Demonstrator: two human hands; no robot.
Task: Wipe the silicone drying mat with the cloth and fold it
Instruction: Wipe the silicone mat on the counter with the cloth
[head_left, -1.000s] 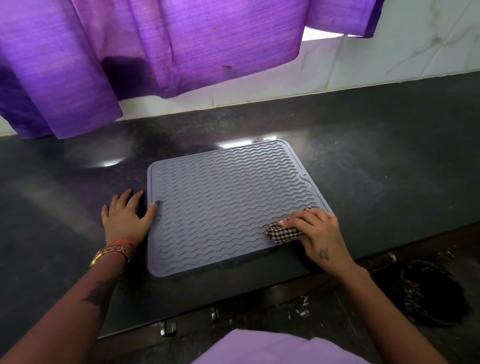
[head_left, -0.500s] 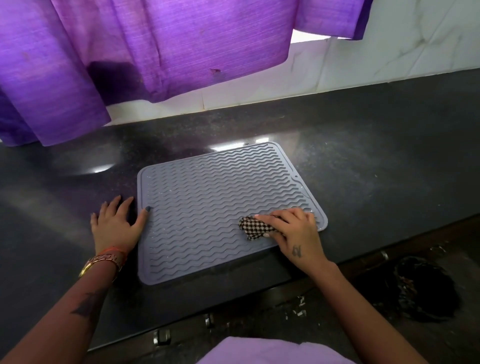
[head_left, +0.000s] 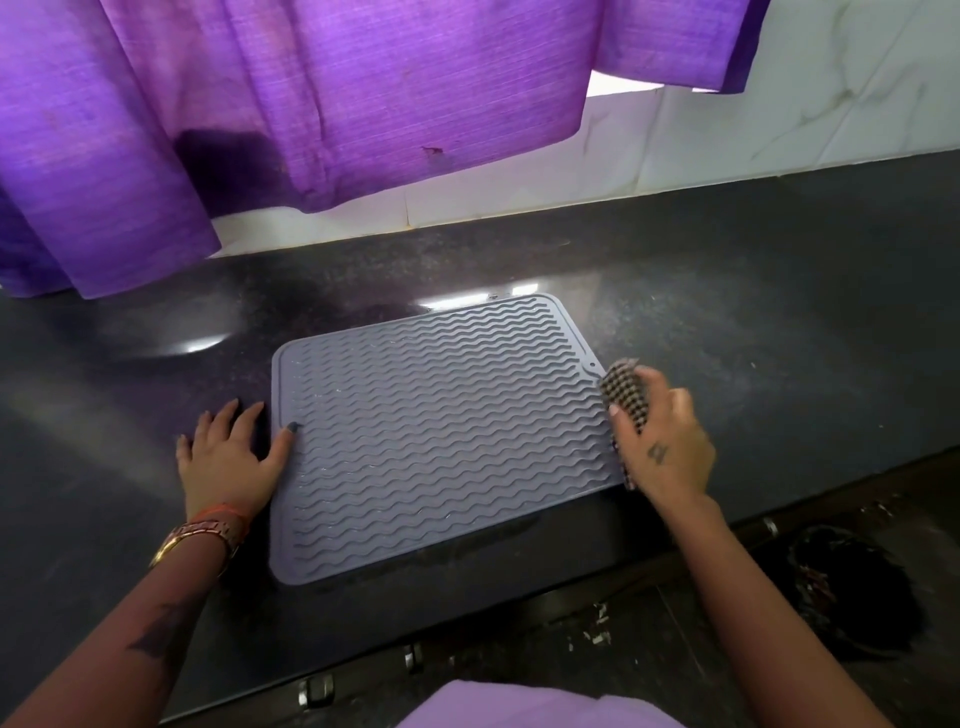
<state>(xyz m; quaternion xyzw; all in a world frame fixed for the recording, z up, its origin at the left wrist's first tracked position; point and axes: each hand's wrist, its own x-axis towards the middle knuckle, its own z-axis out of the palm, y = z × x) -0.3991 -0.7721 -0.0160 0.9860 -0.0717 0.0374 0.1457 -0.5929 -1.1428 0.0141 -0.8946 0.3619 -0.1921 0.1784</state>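
My right hand (head_left: 662, 441) has just slid the cloth (head_left: 623, 397) off to the side. A moment ago it was rubbing the near part of the mat (head_left: 441, 431), more toward the middle. Now it sits at the mat's right edge, with the cloth bunched up under my curled fingers. Part of the cloth pokes out past my fingertips, close to the mat's far right corner.

My left hand (head_left: 231, 457) has not moved. It lies flat on the dark counter (head_left: 779, 322), just beside the mat's left edge. The fingers are spread out and hold nothing. Only my thumb tip reaches onto the mat and presses it down.

The mat lies flat on the counter in front of me, with its near edge close to the counter's front edge. It is not folded at all.

I think that swipe went all the way across the mat's near part. I can still see little shiny wet spots on the wavy lines, mostly on the mat's left half and far side. So I think more wiping is needed there before I fold it.
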